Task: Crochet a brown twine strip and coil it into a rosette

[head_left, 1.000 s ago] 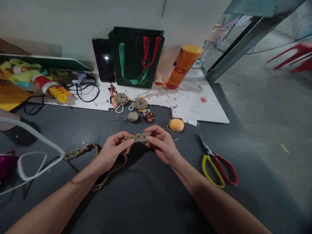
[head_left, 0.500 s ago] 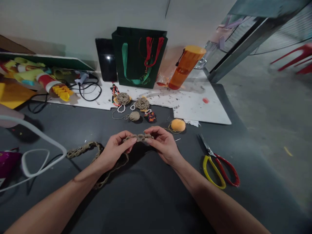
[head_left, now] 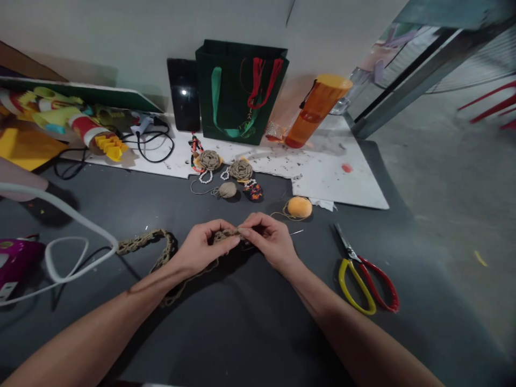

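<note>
A brown crocheted strip [head_left: 224,235] is pinched between my two hands above the dark table. My left hand [head_left: 204,244] grips it with thumb and fingers, and my right hand [head_left: 271,239] pinches its other end, the fingertips close together. The rest of the strip trails left under my left wrist, where a crocheted length [head_left: 141,243] lies on the table. Just beyond my hands sit a small brown yarn ball [head_left: 227,190] and an orange yarn ball [head_left: 299,207]. A thin needle-like rod [head_left: 297,232] lies beside my right hand.
Scissors [head_left: 357,274] with yellow and red handles lie at right. Behind stand a dark green gift bag [head_left: 244,94], a black phone [head_left: 184,95] and an orange bottle [head_left: 316,112]. Crocheted rosettes [head_left: 241,170] with beads lie before them. A white cable [head_left: 80,207] loops at left.
My hands have drawn closer together, bunching the strip so less of it shows between them. The whole view has shifted slightly.
</note>
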The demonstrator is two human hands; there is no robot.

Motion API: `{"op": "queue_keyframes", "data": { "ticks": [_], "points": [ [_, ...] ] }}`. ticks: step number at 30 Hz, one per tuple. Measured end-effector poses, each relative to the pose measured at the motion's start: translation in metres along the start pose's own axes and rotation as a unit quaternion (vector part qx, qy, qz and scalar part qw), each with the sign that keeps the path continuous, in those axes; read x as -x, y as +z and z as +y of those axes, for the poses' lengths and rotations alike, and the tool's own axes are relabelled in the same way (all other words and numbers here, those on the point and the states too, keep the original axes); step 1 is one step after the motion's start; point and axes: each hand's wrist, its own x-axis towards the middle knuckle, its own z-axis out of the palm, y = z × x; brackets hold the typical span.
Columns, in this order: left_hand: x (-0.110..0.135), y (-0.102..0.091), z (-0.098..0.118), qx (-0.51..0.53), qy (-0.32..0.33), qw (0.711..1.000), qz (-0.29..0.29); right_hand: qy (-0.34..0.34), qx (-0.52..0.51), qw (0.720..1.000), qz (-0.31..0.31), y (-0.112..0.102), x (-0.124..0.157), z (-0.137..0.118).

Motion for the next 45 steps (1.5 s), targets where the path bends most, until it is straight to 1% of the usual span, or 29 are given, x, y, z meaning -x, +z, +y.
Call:
{"op": "queue_keyframes", "data": {
  "ticks": [3,5,7,9,11,13,15,18,19,20,22,24,25,28,31,33,38,41,43,45],
  "points": [
    [-0.001,-0.001,-0.001,0.015,0.014,1.0,0.013,0.007,-0.012,0.999,0.039,-0.003,-0.001,0.003],
    [-0.002,-0.002,-0.003,0.024,0.029,0.999,0.023,0.012,-0.026,0.998,0.049,-0.004,-0.001,0.004],
    [-0.002,-0.002,-0.005,0.023,0.037,0.999,0.025,0.015,-0.039,0.998,0.044,-0.003,0.0,0.002],
    [-0.002,-0.002,-0.006,0.011,0.036,0.999,0.021,0.019,-0.044,0.999,0.026,-0.001,0.001,-0.002],
    [-0.002,-0.001,-0.006,-0.004,0.03,0.999,0.016,0.021,-0.03,0.999,0.004,0.001,0.002,-0.005],
    [-0.002,-0.001,-0.007,-0.01,0.027,1.0,0.01,0.019,-0.011,1.0,-0.004,0.002,0.002,-0.006],
    [-0.002,-0.001,-0.007,-0.006,0.028,1.0,0.007,0.015,-0.007,1.0,0.014,0.002,0.002,-0.004],
    [-0.001,-0.002,-0.007,-0.002,0.034,0.999,0.013,0.013,-0.028,0.998,0.055,-0.001,0.0,0.0],
    [-0.001,-0.002,-0.007,-0.004,0.035,0.999,0.014,0.014,-0.033,0.998,0.06,-0.002,0.0,0.001],
    [-0.001,-0.002,-0.007,-0.007,0.035,0.999,0.015,0.016,-0.032,0.998,0.055,-0.003,-0.001,0.0],
    [-0.001,-0.002,-0.007,-0.013,0.034,0.999,0.015,0.016,-0.015,0.999,0.027,-0.002,0.0,-0.002],
    [-0.001,-0.002,-0.007,-0.017,0.031,0.999,0.011,0.005,0.019,1.0,0.001,0.0,0.001,-0.005],
    [-0.001,-0.001,-0.007,-0.018,0.029,0.999,0.009,-0.003,0.035,0.999,-0.003,0.0,0.001,-0.006],
    [0.0,-0.001,-0.005,-0.025,0.025,0.999,0.008,-0.01,0.051,0.998,0.034,0.0,0.002,-0.005],
    [0.001,-0.002,-0.002,-0.027,0.021,0.999,0.013,0.004,0.017,0.996,0.089,-0.002,0.002,0.001],
    [0.002,-0.003,-0.001,-0.024,0.019,0.999,0.015,0.011,-0.005,0.995,0.104,-0.003,0.001,0.004],
    [0.001,-0.005,-0.002,-0.032,0.026,0.999,0.014,0.035,-0.046,0.993,0.103,-0.003,0.0,0.004],
    [0.0,-0.006,-0.003,-0.035,0.026,0.999,0.012,0.034,-0.079,0.991,0.101,-0.003,0.0,0.001],
    [0.001,-0.007,-0.003,-0.038,0.028,0.999,0.012,0.03,-0.088,0.992,0.084,-0.004,0.0,0.0],
    [0.001,-0.007,-0.002,-0.043,0.031,0.999,0.008,0.036,-0.075,0.995,0.057,-0.004,0.001,-0.002]
  ]
}}
